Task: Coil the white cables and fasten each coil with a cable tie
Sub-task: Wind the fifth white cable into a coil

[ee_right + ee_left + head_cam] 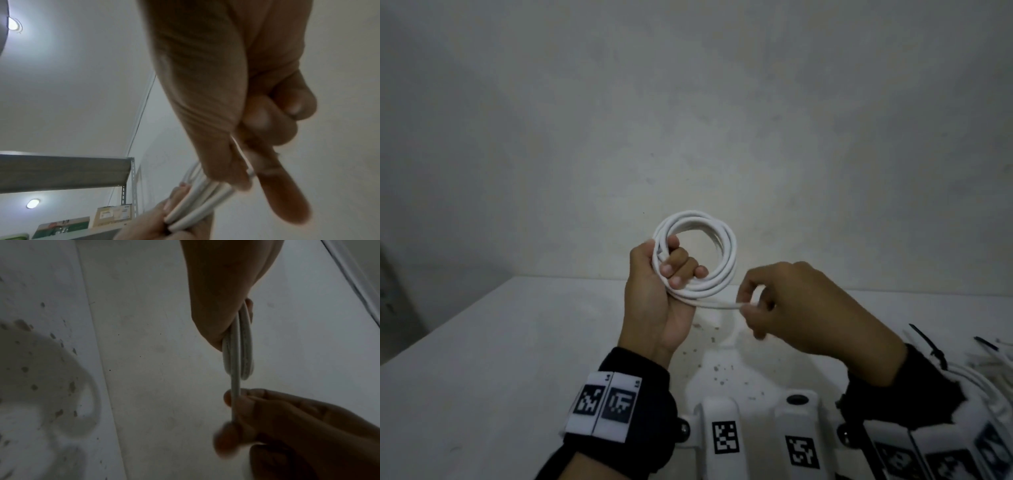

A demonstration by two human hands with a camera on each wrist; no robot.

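Observation:
A white cable wound into a round coil of several loops is held up above the table. My left hand grips the coil's left side, fingers curled through the ring. The loose end of the cable runs right from the bottom of the coil into my right hand, which pinches it between thumb and fingers. In the left wrist view the coil shows edge-on with the loose end dropping to the right hand. The right wrist view shows the loops and the pinching fingers.
The white table has small dark specks near the middle. Black cable ties and more white cables lie at the right edge. A plain wall stands behind. White marker blocks sit at the near edge.

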